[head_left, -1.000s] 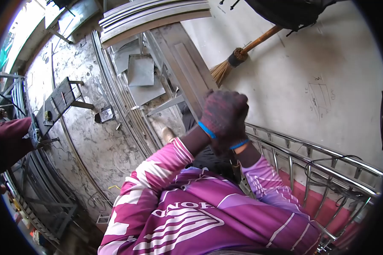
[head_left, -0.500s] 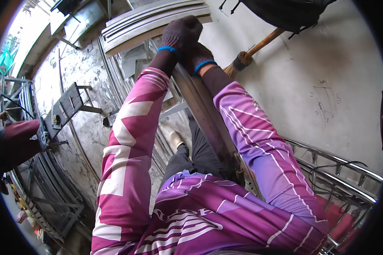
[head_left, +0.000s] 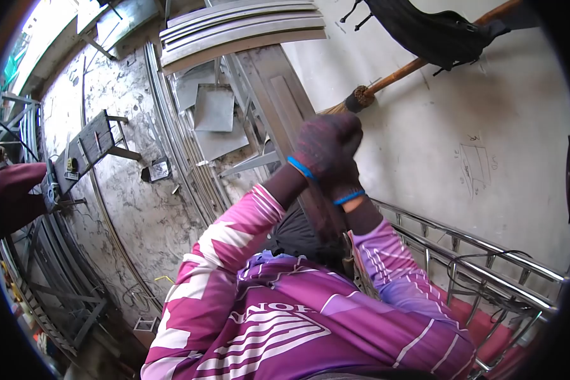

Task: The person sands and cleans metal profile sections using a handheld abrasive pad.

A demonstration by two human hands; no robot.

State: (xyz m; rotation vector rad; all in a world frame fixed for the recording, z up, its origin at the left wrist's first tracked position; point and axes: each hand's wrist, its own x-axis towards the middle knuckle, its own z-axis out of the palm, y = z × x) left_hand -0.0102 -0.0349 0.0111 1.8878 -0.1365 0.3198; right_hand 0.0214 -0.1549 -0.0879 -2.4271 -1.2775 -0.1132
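Observation:
My left hand [head_left: 327,140], in a dark knit glove with a blue cuff, is closed in a fist. Right up against it, nearer my body, is my right hand [head_left: 343,182], gloved the same way and overlapped by the left. Its fingers are mostly hidden, so I cannot tell what the two hands hold. Both are above a long brown-grey metal beam [head_left: 263,73] that runs from under stacked metal strips down toward my lap. A thin flat strip [head_left: 287,95] shows along the beam's upper face, just beyond my hands.
Stacked metal strips [head_left: 247,31] lie across the beam's far end. Flat metal sheets [head_left: 214,107] and long bars are on the left. A broom [head_left: 386,82] leans by the wall under a black bag [head_left: 424,31]. A chrome rack [head_left: 487,253] stands right; another person's arm [head_left: 19,180] shows far left.
Both hands have come back along the beam from its far end toward my body, still together. My elbows are more bent, and the thin strip on the beam is now exposed.

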